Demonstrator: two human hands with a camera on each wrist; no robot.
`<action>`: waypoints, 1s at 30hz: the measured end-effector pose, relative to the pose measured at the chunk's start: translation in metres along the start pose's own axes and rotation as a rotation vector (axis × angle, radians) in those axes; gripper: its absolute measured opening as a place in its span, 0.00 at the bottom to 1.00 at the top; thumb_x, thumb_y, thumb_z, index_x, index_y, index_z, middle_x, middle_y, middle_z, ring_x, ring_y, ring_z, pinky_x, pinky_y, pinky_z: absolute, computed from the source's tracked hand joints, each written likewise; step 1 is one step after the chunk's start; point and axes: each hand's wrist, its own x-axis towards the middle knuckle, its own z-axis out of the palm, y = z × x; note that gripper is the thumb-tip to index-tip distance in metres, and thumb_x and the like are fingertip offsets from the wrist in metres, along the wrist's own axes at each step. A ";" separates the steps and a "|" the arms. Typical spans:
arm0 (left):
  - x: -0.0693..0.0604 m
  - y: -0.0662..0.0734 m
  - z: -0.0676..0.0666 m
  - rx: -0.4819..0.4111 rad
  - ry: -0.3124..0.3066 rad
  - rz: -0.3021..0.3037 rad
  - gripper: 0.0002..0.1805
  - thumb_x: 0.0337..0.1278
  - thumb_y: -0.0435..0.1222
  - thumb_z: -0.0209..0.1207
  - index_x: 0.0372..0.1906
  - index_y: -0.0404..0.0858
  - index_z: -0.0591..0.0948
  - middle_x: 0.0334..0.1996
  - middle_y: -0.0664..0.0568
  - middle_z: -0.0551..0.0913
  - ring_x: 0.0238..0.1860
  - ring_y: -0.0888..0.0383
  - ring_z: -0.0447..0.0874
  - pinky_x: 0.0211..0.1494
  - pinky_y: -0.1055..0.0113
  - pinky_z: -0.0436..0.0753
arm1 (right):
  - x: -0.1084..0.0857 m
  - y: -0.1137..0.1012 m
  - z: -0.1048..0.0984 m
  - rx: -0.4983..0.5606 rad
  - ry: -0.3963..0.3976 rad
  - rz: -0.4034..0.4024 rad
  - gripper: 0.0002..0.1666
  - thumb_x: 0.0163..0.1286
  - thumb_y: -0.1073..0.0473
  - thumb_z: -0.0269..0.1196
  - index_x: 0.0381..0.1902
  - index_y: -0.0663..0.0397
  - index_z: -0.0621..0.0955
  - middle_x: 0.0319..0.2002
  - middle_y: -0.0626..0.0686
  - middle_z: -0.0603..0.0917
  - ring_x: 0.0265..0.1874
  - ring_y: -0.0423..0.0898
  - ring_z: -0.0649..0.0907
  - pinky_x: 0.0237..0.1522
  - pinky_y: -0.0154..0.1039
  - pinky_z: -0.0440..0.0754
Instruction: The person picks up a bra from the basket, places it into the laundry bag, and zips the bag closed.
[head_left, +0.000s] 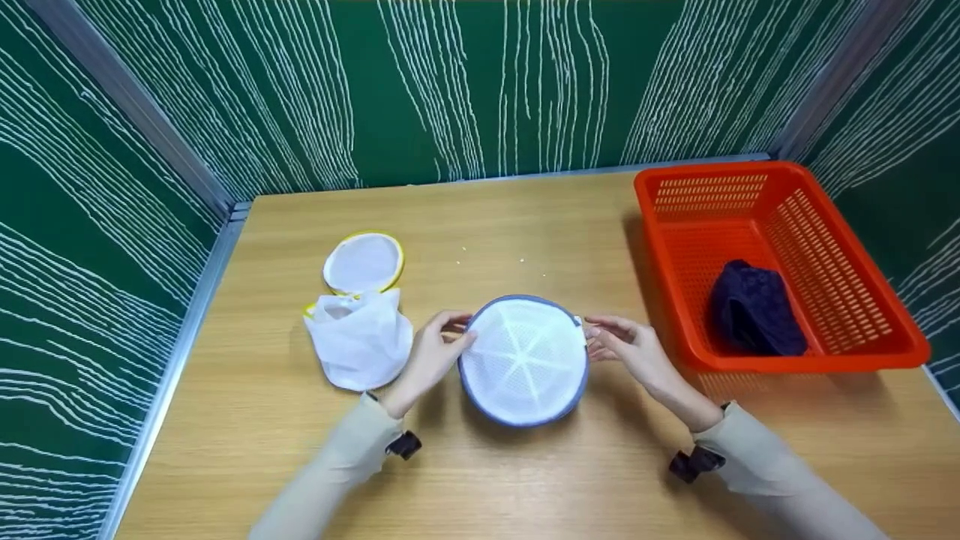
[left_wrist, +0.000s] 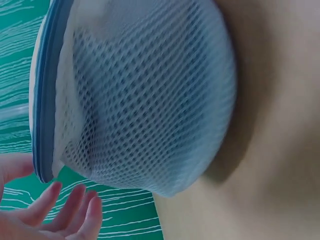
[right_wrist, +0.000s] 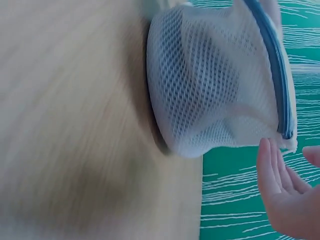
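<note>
A round white mesh laundry bag [head_left: 523, 361] with a blue zipped rim stands on the table, its flat lid facing up. My left hand [head_left: 435, 350] holds its left edge, thumb on the rim and the other fingers lower down. In the left wrist view the thumb [left_wrist: 15, 166] meets the blue rim [left_wrist: 45, 100]. At the zip's end on the right side, my right hand [head_left: 626, 345] touches the bag with fairly straight fingers. The right wrist view shows those fingers [right_wrist: 270, 170] below the mesh side [right_wrist: 210, 75], the thumb apart from it.
Left of the bag lies a white bag [head_left: 360, 341] with yellow trim, its round lid [head_left: 365, 262] folded back. An orange plastic basket [head_left: 679, 300] stands at the right with a dark navy cloth item [head_left: 757, 309] in it. Green panels [head_left: 480, 90] with white lines enclose the table [head_left: 525, 487].
</note>
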 end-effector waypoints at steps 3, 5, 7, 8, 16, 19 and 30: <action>-0.009 -0.004 -0.001 -0.027 0.044 -0.028 0.18 0.50 0.32 0.59 0.45 0.25 0.74 0.40 0.38 0.77 0.39 0.47 0.76 0.43 0.61 0.76 | 0.002 0.022 -0.009 0.090 -0.037 0.043 0.25 0.63 0.57 0.57 0.51 0.71 0.71 0.34 0.54 0.82 0.29 0.46 0.82 0.32 0.37 0.81; -0.014 -0.007 -0.001 -0.049 0.069 -0.058 0.18 0.50 0.32 0.59 0.45 0.25 0.74 0.38 0.38 0.77 0.37 0.50 0.76 0.41 0.64 0.76 | 0.001 0.028 -0.011 0.108 -0.049 0.091 0.26 0.62 0.54 0.58 0.52 0.68 0.72 0.36 0.57 0.81 0.31 0.47 0.82 0.34 0.39 0.81; -0.019 -0.010 -0.001 -0.067 0.092 -0.090 0.18 0.49 0.32 0.60 0.44 0.26 0.74 0.36 0.40 0.77 0.34 0.54 0.75 0.39 0.68 0.76 | 0.001 0.037 -0.013 0.137 -0.059 0.139 0.26 0.62 0.54 0.58 0.52 0.68 0.72 0.37 0.58 0.81 0.33 0.49 0.82 0.35 0.40 0.81; -0.021 -0.011 -0.001 -0.082 0.102 -0.101 0.17 0.49 0.31 0.59 0.44 0.25 0.74 0.34 0.41 0.77 0.33 0.56 0.75 0.37 0.69 0.76 | -0.002 0.034 -0.012 0.135 -0.053 0.170 0.27 0.61 0.53 0.58 0.51 0.69 0.72 0.37 0.58 0.81 0.33 0.49 0.82 0.35 0.41 0.80; -0.033 -0.017 -0.001 -0.375 0.111 -0.208 0.17 0.48 0.25 0.57 0.43 0.18 0.70 0.28 0.47 0.75 0.25 0.63 0.76 0.31 0.61 0.81 | -0.015 -0.001 0.009 0.104 0.025 0.369 0.34 0.58 0.53 0.62 0.53 0.76 0.67 0.36 0.53 0.81 0.33 0.44 0.81 0.44 0.46 0.77; -0.036 -0.016 -0.002 -0.433 0.099 -0.248 0.17 0.48 0.25 0.56 0.43 0.18 0.70 0.28 0.47 0.75 0.25 0.62 0.77 0.31 0.63 0.81 | -0.016 0.000 0.010 0.136 0.037 0.389 0.33 0.58 0.54 0.62 0.53 0.74 0.68 0.38 0.54 0.81 0.34 0.44 0.81 0.45 0.46 0.76; -0.032 -0.012 0.000 -0.509 0.123 -0.315 0.15 0.49 0.25 0.55 0.43 0.20 0.71 0.26 0.51 0.77 0.24 0.62 0.78 0.30 0.68 0.80 | -0.012 0.007 0.014 0.399 0.044 0.322 0.11 0.57 0.60 0.62 0.38 0.59 0.78 0.32 0.52 0.83 0.33 0.43 0.81 0.39 0.38 0.79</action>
